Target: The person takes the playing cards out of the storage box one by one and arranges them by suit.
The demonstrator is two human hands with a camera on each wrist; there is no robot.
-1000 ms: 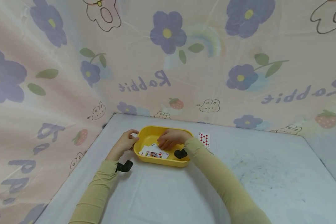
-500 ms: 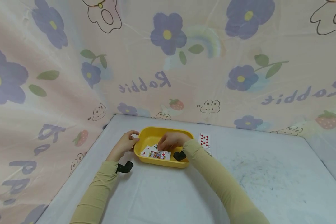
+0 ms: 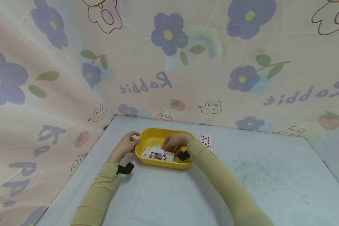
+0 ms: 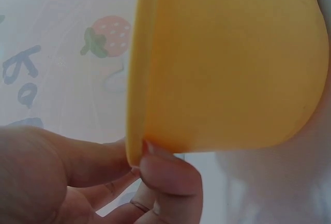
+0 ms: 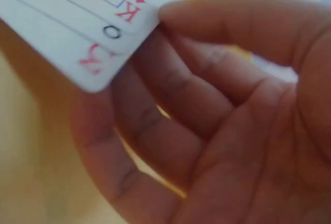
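Observation:
A yellow plastic tub [image 3: 158,163] sits on the table. My left hand [image 3: 126,144] pinches its left rim; in the left wrist view, thumb and fingers lie on either side of the tub's edge [image 4: 139,69]. My right hand [image 3: 177,141] reaches over the right side into the tub and holds several playing cards [image 5: 111,32] by one end. Its thumb is on top and its other fingers are curled beneath. A king of diamonds is uppermost on these overlapping cards, with other card corners showing under it. More white cards [image 3: 148,151] lie at the tub's left.
A ten of diamonds [image 3: 206,142] lies face up on the table just right of the tub. The edge of another card [image 3: 213,153] shows beside the right sleeve [image 3: 223,175]. A printed curtain [image 3: 186,78] stands close behind the white table [image 3: 164,194].
My right hand has curled its fingers at the cards' right end, and the top cards have shifted slightly right. The left hand stays on the rim.

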